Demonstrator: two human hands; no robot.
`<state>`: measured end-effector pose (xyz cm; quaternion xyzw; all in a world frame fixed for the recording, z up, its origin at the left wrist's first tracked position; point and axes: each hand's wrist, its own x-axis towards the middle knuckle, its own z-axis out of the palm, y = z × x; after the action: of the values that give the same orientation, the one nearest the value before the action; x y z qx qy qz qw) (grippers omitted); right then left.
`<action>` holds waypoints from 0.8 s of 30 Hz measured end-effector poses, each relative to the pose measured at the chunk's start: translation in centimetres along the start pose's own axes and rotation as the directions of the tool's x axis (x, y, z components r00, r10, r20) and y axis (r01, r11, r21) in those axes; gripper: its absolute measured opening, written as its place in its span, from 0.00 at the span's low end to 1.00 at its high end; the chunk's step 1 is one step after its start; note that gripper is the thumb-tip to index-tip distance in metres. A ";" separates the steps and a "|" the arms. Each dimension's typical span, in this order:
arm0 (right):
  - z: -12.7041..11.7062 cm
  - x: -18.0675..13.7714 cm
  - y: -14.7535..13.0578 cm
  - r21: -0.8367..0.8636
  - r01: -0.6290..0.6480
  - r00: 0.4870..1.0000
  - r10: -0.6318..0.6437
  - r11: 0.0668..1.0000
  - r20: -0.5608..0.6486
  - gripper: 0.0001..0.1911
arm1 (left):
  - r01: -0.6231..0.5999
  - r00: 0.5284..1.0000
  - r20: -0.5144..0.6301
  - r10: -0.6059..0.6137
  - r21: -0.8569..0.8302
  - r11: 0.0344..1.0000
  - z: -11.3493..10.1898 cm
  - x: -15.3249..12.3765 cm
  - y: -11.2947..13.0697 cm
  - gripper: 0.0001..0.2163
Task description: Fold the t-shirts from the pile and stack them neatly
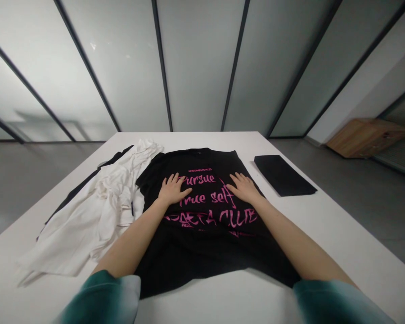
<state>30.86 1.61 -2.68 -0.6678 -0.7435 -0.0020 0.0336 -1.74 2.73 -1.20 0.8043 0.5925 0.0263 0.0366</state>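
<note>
A black T-shirt [202, 252] with pink lettering lies spread on the table, its neckline toward the far side and its hem toward me. My left hand [173, 190] rests flat on the left part of its chest, fingers spread. On the right part of the chest lies my right hand [245, 188], also open with fingers apart. Neither hand grips the cloth. The shirt's left sleeve sticks out beside the white garments; its right sleeve is not visible, and my right forearm covers part of that side.
Crumpled white clothing [87, 225] lies left of the shirt, over some dark cloth [77, 193]. A folded black garment [283, 175] sits at the right on the white table [327, 243]. Behind stand frosted glass panels [199, 67]; a wooden cabinet [364, 137] is at the far right.
</note>
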 end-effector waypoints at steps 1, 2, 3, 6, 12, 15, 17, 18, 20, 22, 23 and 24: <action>0.1 -0.1 0.0 0.007 0.002 1.000 -0.002 1.000 -0.001 0.36 | -0.002 1.000 0.002 0.002 -0.006 1.000 -0.1 0.0 -0.1 0.36; 0.1 -0.1 0.1 0.014 0.005 1.000 -0.005 1.000 -0.002 0.37 | -0.004 1.000 0.001 0.004 -0.011 1.000 -0.1 0.0 -0.1 0.35; 0.1 -0.1 0.2 0.020 0.008 1.000 -0.008 1.000 -0.002 0.37 | -0.006 1.000 -0.002 0.006 -0.015 1.000 -0.2 0.0 -0.2 0.35; -0.1 0.1 0.4 0.025 0.013 1.000 -0.013 1.000 0.003 0.37 | -0.011 1.000 -0.012 0.010 -0.024 1.000 -0.2 0.0 -0.4 0.33; 0.3 0.2 0.7 0.030 0.025 1.000 -0.025 0.999 -0.015 0.38 | -0.032 0.999 -0.028 0.031 -0.023 0.999 -0.1 0.0 -0.5 0.33; 0.4 0.3 0.8 0.036 0.034 0.999 -0.033 0.999 -0.026 0.38 | -0.028 0.999 -0.028 0.028 -0.020 0.999 -0.1 -0.1 -0.5 0.33; 0.4 0.3 0.8 0.041 0.032 0.999 -0.031 0.999 -0.025 0.37 | -0.025 0.999 -0.025 0.024 -0.019 1.000 -0.2 -0.1 -0.4 0.33; 0.4 0.2 0.8 0.042 0.029 0.999 -0.028 0.999 -0.024 0.37 | -0.025 0.999 -0.024 0.024 -0.018 1.000 -0.2 -0.1 -0.4 0.33; 0.3 0.2 0.7 0.043 0.025 0.999 -0.024 0.999 -0.021 0.37 | -0.027 0.999 -0.023 0.027 -0.017 0.999 -0.2 -0.1 -0.4 0.33; 0.2 0.2 0.6 0.044 0.024 1.000 -0.023 0.999 -0.022 0.37 | -0.029 0.999 -0.025 0.029 -0.016 0.999 -0.2 -0.1 -0.4 0.33; 0.1 0.2 0.6 0.046 0.023 1.000 -0.022 0.999 -0.021 0.37 | -0.029 0.999 -0.026 0.028 -0.016 0.999 -0.2 -0.1 -0.4 0.33; 0.1 0.2 0.6 0.048 0.021 1.000 -0.020 0.999 -0.020 0.37 | -0.027 0.999 -0.027 0.027 -0.016 0.999 -0.2 -0.1 -0.4 0.33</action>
<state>31.42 1.83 -2.82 -0.6590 -0.7499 0.0090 0.0567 -2.22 2.78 -1.05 0.8116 0.5817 0.0424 0.0349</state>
